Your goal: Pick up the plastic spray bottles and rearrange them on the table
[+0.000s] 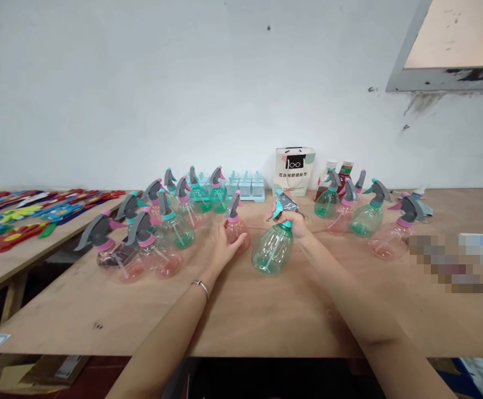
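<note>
Printed paper bag (285, 184), pale-blue moulds (245, 188), red bottles (346, 171), colourful cutouts (20, 236)

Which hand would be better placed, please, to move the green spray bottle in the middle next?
Probably the right hand: it grips the green spray bottle by its top, while the left hand is on a pink spray bottle beside it.

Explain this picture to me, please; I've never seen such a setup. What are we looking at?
No machine shows here: a person works with two bare hands. The single picture comes from a camera worn on the head, looking forward and down. The right hand grips a green spray bottle near its top, while the left hand is around a pink spray bottle. More spray bottles stand on the wooden table to both sides. At the back are pale blue molds and a paper bag.
</note>
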The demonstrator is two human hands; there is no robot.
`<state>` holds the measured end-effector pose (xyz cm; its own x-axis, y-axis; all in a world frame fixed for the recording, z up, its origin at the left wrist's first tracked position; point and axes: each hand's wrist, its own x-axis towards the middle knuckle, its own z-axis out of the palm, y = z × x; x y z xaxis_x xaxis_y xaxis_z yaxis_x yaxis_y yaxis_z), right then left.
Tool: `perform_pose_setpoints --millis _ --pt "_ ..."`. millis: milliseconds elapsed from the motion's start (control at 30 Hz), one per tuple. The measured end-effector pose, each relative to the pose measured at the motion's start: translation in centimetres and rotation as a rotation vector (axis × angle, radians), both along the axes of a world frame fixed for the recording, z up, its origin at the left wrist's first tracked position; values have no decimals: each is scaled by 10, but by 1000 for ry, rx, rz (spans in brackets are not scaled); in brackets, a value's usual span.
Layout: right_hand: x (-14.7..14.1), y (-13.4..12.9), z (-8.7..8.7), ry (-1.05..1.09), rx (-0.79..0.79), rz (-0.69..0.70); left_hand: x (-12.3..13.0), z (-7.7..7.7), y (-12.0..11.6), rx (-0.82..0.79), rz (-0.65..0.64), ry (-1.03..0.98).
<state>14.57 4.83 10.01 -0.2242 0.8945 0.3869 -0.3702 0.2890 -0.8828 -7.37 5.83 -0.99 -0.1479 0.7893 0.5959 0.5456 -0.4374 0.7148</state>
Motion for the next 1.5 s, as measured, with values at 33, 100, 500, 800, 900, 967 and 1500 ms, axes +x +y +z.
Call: perform_pose_setpoints --millis 33,100,500,800,900,967,1500 --pt "0 0 0 -8 2 6 0 0 0 2 1 2" --pt "1 0 1 -28 34 35 0 0 0 5 2 5" --pt "4 1 0 -47 78 2 0 -1 1 -8 -1 30" --pt "5 2 0 -90 148 1 0 3 -1 -29 -6 31" --pt "6 3 -1 -119 171 29 0 2 -1 -40 -2 27" --pt "7 3 -2 -129 180 41 0 0 0 -31 -2 23" --pt "57 -12 -13 -396 211 -301 -1 -1 4 -12 9 27"
